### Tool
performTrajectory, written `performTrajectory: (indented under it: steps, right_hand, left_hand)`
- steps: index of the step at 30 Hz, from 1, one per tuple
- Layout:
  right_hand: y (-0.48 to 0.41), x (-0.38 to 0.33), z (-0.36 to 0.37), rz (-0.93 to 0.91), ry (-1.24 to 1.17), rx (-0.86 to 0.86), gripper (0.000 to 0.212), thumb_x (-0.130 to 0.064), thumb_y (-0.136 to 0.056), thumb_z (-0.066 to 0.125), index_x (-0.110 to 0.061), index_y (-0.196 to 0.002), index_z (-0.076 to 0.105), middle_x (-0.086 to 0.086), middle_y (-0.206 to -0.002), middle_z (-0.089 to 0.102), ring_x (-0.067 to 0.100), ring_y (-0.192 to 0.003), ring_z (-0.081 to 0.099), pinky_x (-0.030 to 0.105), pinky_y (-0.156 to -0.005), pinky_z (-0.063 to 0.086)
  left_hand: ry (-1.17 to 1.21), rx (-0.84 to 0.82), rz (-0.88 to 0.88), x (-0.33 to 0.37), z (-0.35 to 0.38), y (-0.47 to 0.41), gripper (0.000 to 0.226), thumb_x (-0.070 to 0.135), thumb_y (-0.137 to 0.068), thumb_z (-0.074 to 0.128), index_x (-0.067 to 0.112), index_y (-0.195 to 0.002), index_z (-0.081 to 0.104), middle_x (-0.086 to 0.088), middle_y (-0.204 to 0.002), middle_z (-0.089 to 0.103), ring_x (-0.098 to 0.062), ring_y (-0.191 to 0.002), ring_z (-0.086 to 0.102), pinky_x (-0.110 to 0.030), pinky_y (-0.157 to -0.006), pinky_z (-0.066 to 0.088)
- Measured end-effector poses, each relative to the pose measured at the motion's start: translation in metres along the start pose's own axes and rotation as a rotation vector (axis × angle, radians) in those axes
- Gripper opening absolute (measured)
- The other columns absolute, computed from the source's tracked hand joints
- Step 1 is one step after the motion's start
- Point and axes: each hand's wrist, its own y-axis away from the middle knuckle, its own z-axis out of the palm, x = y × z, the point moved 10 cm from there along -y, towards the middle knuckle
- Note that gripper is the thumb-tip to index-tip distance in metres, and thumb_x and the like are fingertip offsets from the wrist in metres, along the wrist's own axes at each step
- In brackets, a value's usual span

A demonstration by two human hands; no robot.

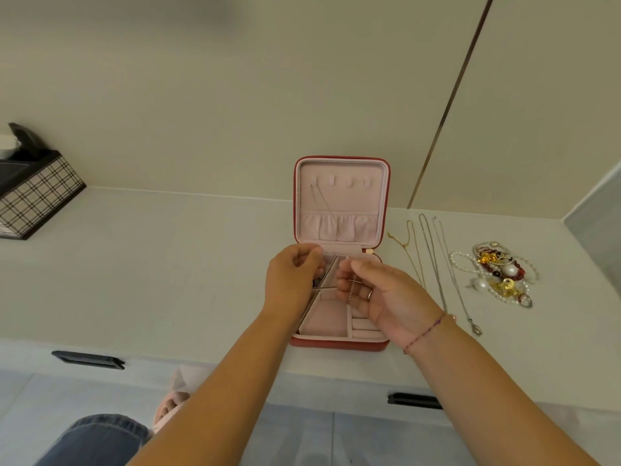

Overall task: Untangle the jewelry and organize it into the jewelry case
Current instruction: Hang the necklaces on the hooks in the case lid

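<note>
Your left hand (291,280) & right hand (379,294) hover over the open jewelry case (341,203) at frame center, each pinched on a thin chain (351,284). Pale counter (168,264), plain wall behind. Tangled jewelry pile (500,274) mid-right, three necklaces (433,260) laid straight beside it. Plaid tissue box (37,196) far left.

Bare forearms, a thin beaded bracelet (424,334) and ring (370,294) on the right hand (379,297), blue jeans (97,438)

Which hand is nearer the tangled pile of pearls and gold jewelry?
Right. The right hand is over the case, beside the pile; the left hand is farther left.
</note>
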Motion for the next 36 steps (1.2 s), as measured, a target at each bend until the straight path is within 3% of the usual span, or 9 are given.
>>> performTrajectory:
  steps: [8,11,14,20,23,30,33,36]
  right_hand:
    - [0.027,0.009,0.005,0.066,-0.244,-0.055,0.019,-0.009,-0.089,0.053,0.003,-0.095,0.067,0.011,-0.079,0.068,0.017,-0.072,0.066,0.034,-0.074,0.059]
    - [0.032,0.011,0.008,0.082,-0.253,-0.077,0.023,-0.01,-0.083,0.056,0.004,-0.096,0.068,0.013,-0.081,0.067,0.018,-0.072,0.066,0.032,-0.07,0.06]
    - [0.034,0.013,0.005,0.075,-0.2,-0.05,0.019,-0.006,-0.09,0.052,0.004,-0.094,0.068,0.014,-0.079,0.066,0.019,-0.071,0.065,0.031,-0.066,0.059]
    - [0.03,0.015,-0.003,0.03,-0.114,0.029,0.019,-0.002,-0.093,0.05,0.001,-0.102,0.067,0.011,-0.078,0.067,0.016,-0.07,0.064,0.029,-0.066,0.058]
    - [0.026,0.009,-0.004,-0.028,-0.014,0.049,0.019,0.0,-0.093,0.049,-0.003,-0.098,0.068,0.008,-0.077,0.07,0.014,-0.069,0.066,0.031,-0.073,0.058]
    - [0.027,0.004,-0.012,-0.069,0.194,0.12,0.019,-0.001,-0.093,0.049,-0.008,-0.093,0.067,0.007,-0.086,0.071,0.017,-0.078,0.067,0.033,-0.08,0.056]
    - [0.029,0.002,-0.015,-0.079,0.272,0.147,0.02,-0.002,-0.092,0.051,-0.011,-0.09,0.068,0.006,-0.085,0.071,0.017,-0.078,0.066,0.03,-0.078,0.055]
    - [0.029,-0.001,-0.018,-0.097,0.355,0.176,0.015,-0.005,-0.09,0.056,-0.014,-0.09,0.069,0.004,-0.081,0.07,0.014,-0.074,0.064,0.032,-0.075,0.054]
  left_hand:
    - [-0.009,-0.059,-0.09,-0.003,0.005,0.01,0.015,0.025,-0.093,0.059,0.016,-0.103,0.066,-0.003,-0.088,0.073,-0.015,-0.079,0.068,-0.038,-0.084,0.057]
    - [0.068,-0.1,-0.135,0.001,0.011,0.012,0.019,0.02,-0.095,0.057,0.009,-0.109,0.063,-0.005,-0.089,0.072,-0.015,-0.077,0.067,-0.029,-0.076,0.058]
    - [0.205,-0.171,-0.149,0.011,0.021,0.021,0.015,0.015,-0.098,0.052,0.01,-0.102,0.066,-0.006,-0.086,0.073,-0.01,-0.068,0.068,-0.02,-0.061,0.055]
    - [0.138,-0.174,-0.125,0.007,0.024,0.042,0.025,0.015,-0.098,0.047,0.014,-0.095,0.071,-0.009,-0.091,0.074,-0.016,-0.08,0.068,-0.028,-0.077,0.056]
    - [0.076,-0.12,-0.069,0.005,0.018,0.05,0.02,0.016,-0.096,0.053,0.017,-0.092,0.073,-0.005,-0.087,0.074,-0.015,-0.078,0.068,-0.028,-0.075,0.057]
    - [0.214,-0.197,-0.16,-0.007,0.014,0.062,0.015,0.01,-0.093,0.059,0.011,-0.095,0.074,-0.01,-0.087,0.075,-0.016,-0.081,0.07,-0.022,-0.072,0.055]
    - [0.201,-0.217,-0.184,-0.009,0.013,0.068,0.014,0.01,-0.091,0.061,0.011,-0.093,0.074,-0.009,-0.088,0.075,-0.017,-0.083,0.071,-0.019,-0.066,0.054]
    - [0.226,-0.229,-0.218,-0.01,0.011,0.076,0.014,0.008,-0.091,0.061,0.01,-0.092,0.075,-0.01,-0.086,0.075,-0.013,-0.072,0.07,-0.018,-0.059,0.052]
